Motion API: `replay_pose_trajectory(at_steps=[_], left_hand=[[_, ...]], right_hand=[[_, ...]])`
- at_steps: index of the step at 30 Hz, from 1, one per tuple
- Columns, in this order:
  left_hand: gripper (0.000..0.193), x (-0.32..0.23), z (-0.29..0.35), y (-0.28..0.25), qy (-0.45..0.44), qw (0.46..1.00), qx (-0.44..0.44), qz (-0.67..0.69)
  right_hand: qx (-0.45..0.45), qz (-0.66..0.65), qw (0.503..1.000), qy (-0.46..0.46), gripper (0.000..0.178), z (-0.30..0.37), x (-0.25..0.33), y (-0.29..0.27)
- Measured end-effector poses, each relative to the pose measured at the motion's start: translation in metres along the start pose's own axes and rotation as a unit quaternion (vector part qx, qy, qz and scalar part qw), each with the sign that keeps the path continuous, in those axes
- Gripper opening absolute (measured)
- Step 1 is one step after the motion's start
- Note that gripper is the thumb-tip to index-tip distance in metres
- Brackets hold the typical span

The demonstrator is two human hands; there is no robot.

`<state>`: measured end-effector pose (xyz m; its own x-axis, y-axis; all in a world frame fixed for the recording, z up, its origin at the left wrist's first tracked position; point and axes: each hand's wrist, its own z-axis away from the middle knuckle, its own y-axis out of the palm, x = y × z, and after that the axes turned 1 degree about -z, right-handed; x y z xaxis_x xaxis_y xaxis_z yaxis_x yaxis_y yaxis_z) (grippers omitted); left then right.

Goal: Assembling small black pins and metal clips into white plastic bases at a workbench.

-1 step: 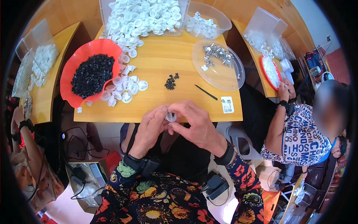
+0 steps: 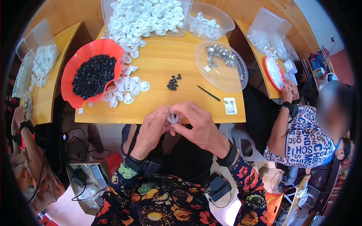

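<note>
Just off the table's front edge, my left hand and my right hand meet, both closed round one small, round, clear-white plastic piece. Something small and dark shows at its upper edge, between the fingertips of my right hand; its kind is too small to make out. Beyond my hands lies a little heap of small black plastic parts. To its right rests a thin black stick. Similar round clear-white pieces lie scattered on the left of the table.
A red scalloped bowl of black parts stands left. At the back are a clear bin of white pieces and a clear bowl. A clear lid bears small metal parts; a label lies nearby. Co-workers sit on both sides.
</note>
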<state>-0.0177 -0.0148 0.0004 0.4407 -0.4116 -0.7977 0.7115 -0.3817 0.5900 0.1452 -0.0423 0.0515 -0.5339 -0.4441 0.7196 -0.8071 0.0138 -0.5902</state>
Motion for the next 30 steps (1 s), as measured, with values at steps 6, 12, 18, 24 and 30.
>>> replay_pose_trajectory(at_steps=[6,12,18,24,30], left_hand=[[0.032,0.000,0.000,0.002,0.012,0.998,0.000,-0.056],[0.028,-0.002,-0.001,0.005,0.039,0.980,-0.017,-0.192],[0.027,0.002,-0.004,0.002,0.049,0.982,-0.015,-0.182],[0.026,-0.006,0.000,0.009,0.042,0.976,-0.025,-0.213],[0.027,0.000,0.000,0.004,0.047,0.980,-0.006,-0.193]], right_hand=[[0.014,0.042,0.999,-0.004,0.038,-0.001,0.000,0.001],[0.011,0.068,0.997,0.019,0.041,-0.001,0.000,0.003],[0.026,0.042,0.998,0.029,0.042,-0.002,-0.003,0.002],[0.043,0.034,0.998,0.025,0.039,-0.004,-0.009,0.002],[0.075,0.004,0.996,0.038,0.035,-0.004,-0.011,-0.002]])
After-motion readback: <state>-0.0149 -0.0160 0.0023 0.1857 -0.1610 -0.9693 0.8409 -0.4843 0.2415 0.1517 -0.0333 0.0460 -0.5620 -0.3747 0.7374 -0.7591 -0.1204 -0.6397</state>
